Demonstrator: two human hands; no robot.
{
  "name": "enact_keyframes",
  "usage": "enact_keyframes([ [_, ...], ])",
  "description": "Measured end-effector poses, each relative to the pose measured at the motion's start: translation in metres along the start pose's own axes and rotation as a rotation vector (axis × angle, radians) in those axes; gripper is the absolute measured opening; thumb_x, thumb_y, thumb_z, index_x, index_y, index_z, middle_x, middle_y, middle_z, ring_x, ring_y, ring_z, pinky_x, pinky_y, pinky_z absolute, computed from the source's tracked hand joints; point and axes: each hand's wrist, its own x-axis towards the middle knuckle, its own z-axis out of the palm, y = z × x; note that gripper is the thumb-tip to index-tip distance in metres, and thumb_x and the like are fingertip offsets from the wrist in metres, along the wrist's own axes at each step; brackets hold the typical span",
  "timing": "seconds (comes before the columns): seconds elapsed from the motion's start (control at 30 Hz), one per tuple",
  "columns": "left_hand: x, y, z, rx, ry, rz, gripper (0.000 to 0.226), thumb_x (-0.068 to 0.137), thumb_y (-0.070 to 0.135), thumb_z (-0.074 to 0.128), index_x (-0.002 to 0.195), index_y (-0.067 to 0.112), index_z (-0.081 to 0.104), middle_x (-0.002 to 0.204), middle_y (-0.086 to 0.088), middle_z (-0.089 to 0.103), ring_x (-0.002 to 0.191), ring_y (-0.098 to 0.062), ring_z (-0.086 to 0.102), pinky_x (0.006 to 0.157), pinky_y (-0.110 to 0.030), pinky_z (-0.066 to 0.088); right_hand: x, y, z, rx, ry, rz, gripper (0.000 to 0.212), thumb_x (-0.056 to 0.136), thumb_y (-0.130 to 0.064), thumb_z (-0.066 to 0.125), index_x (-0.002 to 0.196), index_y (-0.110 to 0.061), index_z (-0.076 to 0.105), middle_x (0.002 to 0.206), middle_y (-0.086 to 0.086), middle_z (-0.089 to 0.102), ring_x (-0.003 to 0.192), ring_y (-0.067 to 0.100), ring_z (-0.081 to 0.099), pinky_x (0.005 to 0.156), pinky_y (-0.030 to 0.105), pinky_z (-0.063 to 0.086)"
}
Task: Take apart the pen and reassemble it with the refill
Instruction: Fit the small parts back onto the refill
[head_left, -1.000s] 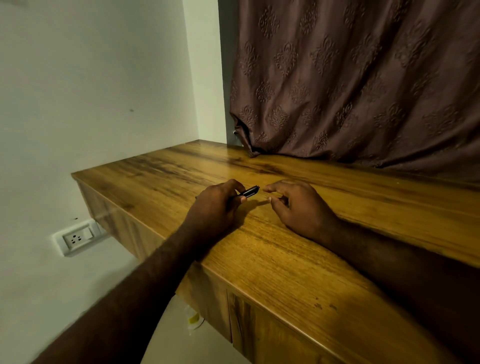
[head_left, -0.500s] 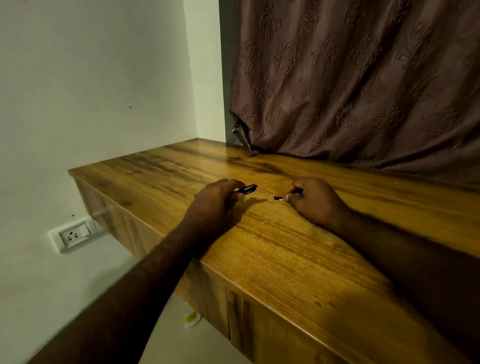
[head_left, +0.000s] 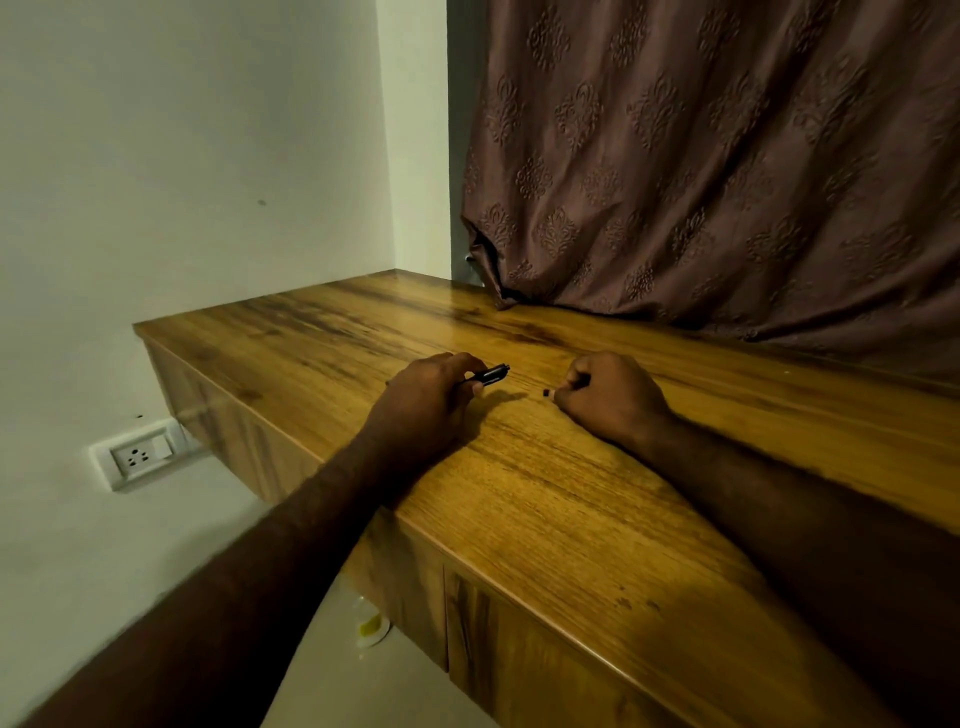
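My left hand rests on the wooden desk and grips a dark pen barrel, whose open end pokes out to the right past my fingers. My right hand lies a short way to the right, closed into a fist around a thin pen part; only its small dark tip shows at the left of the fist. A gap of bare wood separates the barrel's end from that tip. Most of both parts is hidden inside my hands.
A brown patterned curtain hangs down onto the desk's far edge. The desk's left end stops near a white wall with a socket. A small yellow and white object lies on the floor below the desk front.
My right hand has pulled away to the right from the barrel, drawing out the thin part, and closed into a fist. My left hand and the barrel have stayed in place.
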Motion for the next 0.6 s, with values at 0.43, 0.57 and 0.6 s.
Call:
enact_keyframes([
  [0.43, -0.001, 0.002, -0.003, -0.036, -0.022, 0.013, 0.030, 0.088, 0.034, 0.049, 0.112, 0.021, 0.063, 0.096, -0.001, 0.069, 0.077, -0.016, 0.063, 0.065, -0.030, 0.051, -0.018, -0.022, 0.001, 0.633, -0.029, -0.074, 0.012, 0.091, -0.007, 0.061, 0.082, -0.014, 0.062, 0.069, 0.005, 0.064, 0.058, 0.011, 0.057, 0.056, 0.028, 0.049],
  [0.57, -0.001, 0.001, -0.003, -0.031, -0.045, 0.025, 0.031, 0.085, 0.034, 0.050, 0.110, 0.021, 0.065, 0.095, -0.001, 0.068, 0.077, -0.015, 0.061, 0.066, -0.030, 0.050, -0.023, -0.030, 0.003, 0.734, -0.063, -0.107, 0.016, 0.089, -0.004, 0.062, 0.084, -0.019, 0.063, 0.074, 0.005, 0.062, 0.065, 0.015, 0.059, 0.063, 0.031, 0.051],
  [0.6, -0.001, 0.002, -0.003, -0.027, -0.041, 0.035, 0.031, 0.085, 0.033, 0.051, 0.110, 0.021, 0.065, 0.095, -0.001, 0.068, 0.077, -0.015, 0.061, 0.065, -0.030, 0.050, -0.024, -0.030, 0.003, 0.742, -0.066, -0.112, 0.016, 0.089, -0.004, 0.063, 0.085, -0.019, 0.064, 0.075, 0.006, 0.061, 0.067, 0.017, 0.059, 0.063, 0.031, 0.052],
])
